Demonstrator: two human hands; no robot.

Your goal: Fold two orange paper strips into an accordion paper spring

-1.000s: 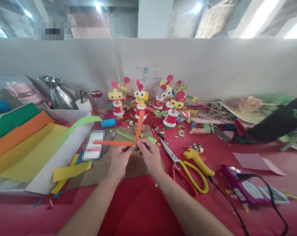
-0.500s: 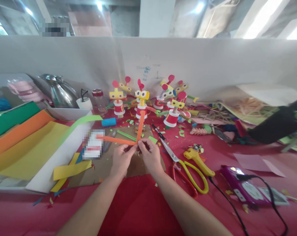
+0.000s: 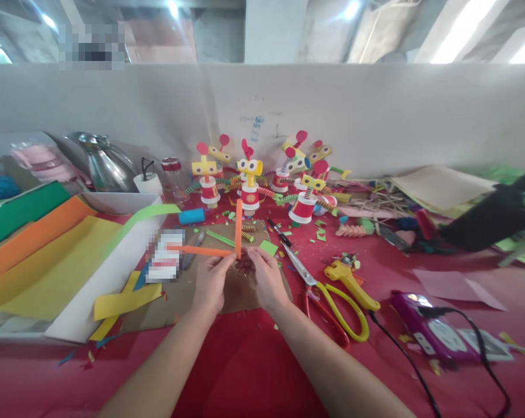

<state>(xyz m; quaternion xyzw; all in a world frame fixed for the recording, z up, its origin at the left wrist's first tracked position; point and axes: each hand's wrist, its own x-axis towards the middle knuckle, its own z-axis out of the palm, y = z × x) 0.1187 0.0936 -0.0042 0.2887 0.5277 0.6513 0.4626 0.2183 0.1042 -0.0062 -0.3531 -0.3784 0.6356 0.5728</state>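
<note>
Two orange paper strips (image 3: pixel 238 226) meet at a corner, one pointing away from me and the other stretching left. My left hand (image 3: pixel 212 281) pinches that corner between thumb and fingers. Just right of the corner is my right hand (image 3: pixel 268 281), slightly apart from the strips, its fingers loosely curled with nothing visible in them. Under both hands lies a brown cardboard sheet (image 3: pixel 158 313). Small folded paper springs (image 3: pixel 247 236) and a green strip (image 3: pixel 220 238) rest beyond the fingers.
Scissors (image 3: pixel 306 273), a yellow glue gun (image 3: pixel 353 284) and a purple device (image 3: pixel 436 331) with a black cable lie right. Several paper-cup figures (image 3: pixel 250 197) stand ahead. A white box (image 3: pixel 88 278) of coloured paper and a steel jug (image 3: pixel 105 162) are left.
My right hand has come off the corner of the orange strips and sits slightly to the right. The upright strip has swung left, and my left hand keeps its pinch.
</note>
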